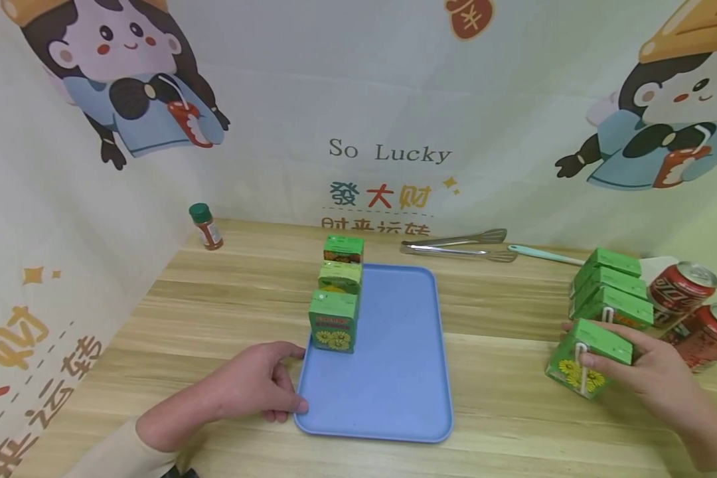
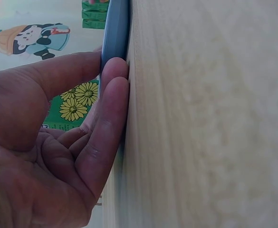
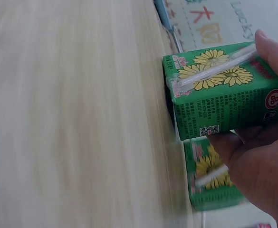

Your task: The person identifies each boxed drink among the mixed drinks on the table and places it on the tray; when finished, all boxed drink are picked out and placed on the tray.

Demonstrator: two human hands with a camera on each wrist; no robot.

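Note:
My right hand (image 1: 657, 372) grips a green drink carton (image 1: 591, 362) with yellow flowers and a straw on its front. The carton is tilted, thumb on the straw side, close over the table in the right wrist view. Behind it stands a row of three similar green cartons (image 1: 612, 285). My left hand (image 1: 257, 382) pinches the left rim of a blue tray (image 1: 394, 358), thumb near the front corner. In the left wrist view, fingertips (image 2: 117, 85) sit low at the rim, by the tabletop. Three green cartons (image 1: 332, 318) stand in a row along the tray's left side.
Two red cola cans (image 1: 681, 289) stand at the right, beside the carton row. Metal tongs (image 1: 460, 245) and a utensil with a turquoise handle (image 1: 544, 254) lie along the back. A green-capped spice jar (image 1: 206, 227) stands back left. A printed cloth (image 1: 275, 119) hangs behind.

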